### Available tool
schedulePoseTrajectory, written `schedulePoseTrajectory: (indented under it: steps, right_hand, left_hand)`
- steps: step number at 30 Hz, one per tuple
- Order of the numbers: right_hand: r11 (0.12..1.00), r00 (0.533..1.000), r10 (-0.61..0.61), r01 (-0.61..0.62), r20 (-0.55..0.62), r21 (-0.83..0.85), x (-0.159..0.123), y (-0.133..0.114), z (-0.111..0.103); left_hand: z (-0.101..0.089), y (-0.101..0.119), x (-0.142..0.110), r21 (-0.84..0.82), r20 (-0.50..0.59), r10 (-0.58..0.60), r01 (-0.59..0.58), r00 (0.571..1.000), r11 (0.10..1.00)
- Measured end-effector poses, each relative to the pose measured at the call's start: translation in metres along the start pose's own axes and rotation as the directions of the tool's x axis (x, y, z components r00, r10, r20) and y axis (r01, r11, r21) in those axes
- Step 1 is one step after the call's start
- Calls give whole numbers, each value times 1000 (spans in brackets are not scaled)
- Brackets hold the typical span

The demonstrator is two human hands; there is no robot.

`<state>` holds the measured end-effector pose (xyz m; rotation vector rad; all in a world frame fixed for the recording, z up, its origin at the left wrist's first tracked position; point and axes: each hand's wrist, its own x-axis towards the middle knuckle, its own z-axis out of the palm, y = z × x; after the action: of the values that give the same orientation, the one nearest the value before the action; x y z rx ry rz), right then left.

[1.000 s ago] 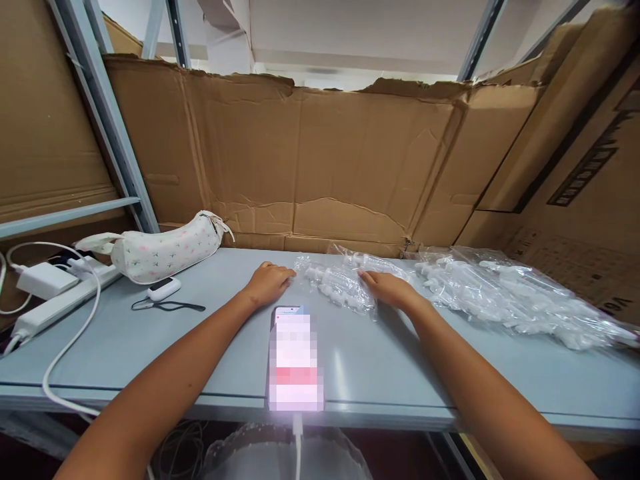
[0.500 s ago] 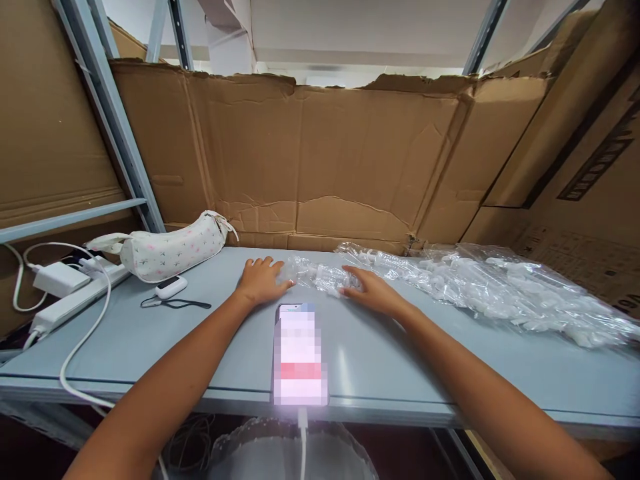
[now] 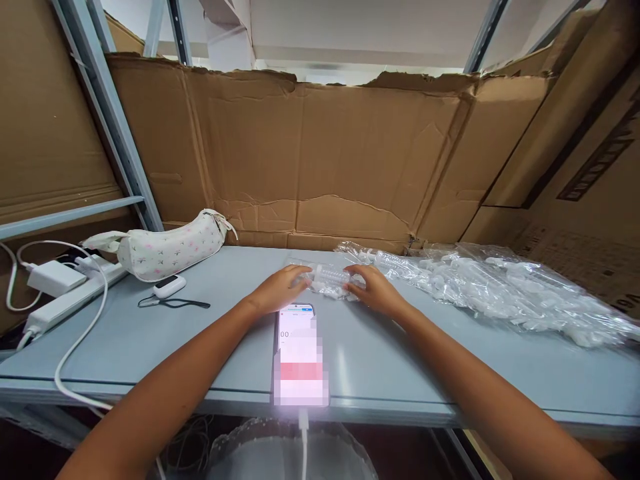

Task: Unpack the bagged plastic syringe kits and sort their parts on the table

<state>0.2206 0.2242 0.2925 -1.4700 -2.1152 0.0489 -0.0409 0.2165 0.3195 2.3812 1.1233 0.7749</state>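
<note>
A small clear plastic packet of white parts [image 3: 329, 278] lies on the grey table [image 3: 150, 340], just beyond a lit phone [image 3: 299, 353]. My left hand [image 3: 280, 289] grips the packet's left end with curled fingers. My right hand [image 3: 371, 289] grips its right end, fingers closed over it. Both hands rest low on the table surface, close together.
A heap of clear plastic packets [image 3: 495, 290] spreads along the back right. A floral pouch [image 3: 167, 247], a small white device with a strap [image 3: 169, 287], a power strip [image 3: 65, 303] and white charger cables lie at the left. Cardboard [image 3: 325, 153] walls the back and sides.
My left hand moved right from flat on the table onto the packet. My right hand drew the packet towards the phone, away from the heap; both hands now close on it.
</note>
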Motion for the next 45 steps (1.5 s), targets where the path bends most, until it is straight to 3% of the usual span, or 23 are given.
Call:
schedulePoseTrajectory:
  steps: [2,6,11,15,19,21,25,29,35,38,40,43,45]
  right_hand:
    - [1000,1000,-10,10,-5,5,0,0,1]
    - [999,1000,-25,25,-2,25,-2,-1,1]
    - [999,999,34,-33,36,-41,-5,-5,0]
    - [954,960,278,-279,-22,-109,-4,-10,-8]
    - [845,844,534,-533,43,-36,-1,-7,-18]
    - [819,816,572,-573,88,-12,0,-3,-20]
    - [834,842,513,-535,167,132,2,2,-18]
    - [790,877,466,-473,118,391,3,-3,-13]
    - [639,908,418,-304,13,707,4,-11,-13]
    - [464,909,417,-212,-1,860,4,-15,-17]
    - [374,902,431,-169,-9,912,3,-17,-20]
    - [365,896,444,-163,-17,917,3,-19,-21]
    - [370,894,447,-176,-8,912,3,-18,-21]
  left_hand:
    - [-1,-10,3,-36,-34,-128,127,991,991]
    - [-7,-28,9,-110,-78,-279,270,957,957]
    - [-13,-33,13,-373,-51,-458,409,887,833]
    - [-15,-29,17,-649,31,-495,394,868,651]
    - [-18,-33,22,-798,124,-528,401,840,450]
    - [-20,-36,23,-824,188,-540,431,821,368]
    - [-17,-40,22,-848,241,-531,442,813,293]
    - [-12,-39,20,-882,161,-516,358,841,308]
    - [-15,-36,19,-877,122,-391,283,912,388]
    - [-16,-35,16,-819,118,-317,273,941,505]
    - [-15,-34,15,-712,115,-261,263,958,652]
    - [-11,-34,14,-453,121,-183,218,976,865]
    - [-9,-34,13,-295,115,-146,174,983,940]
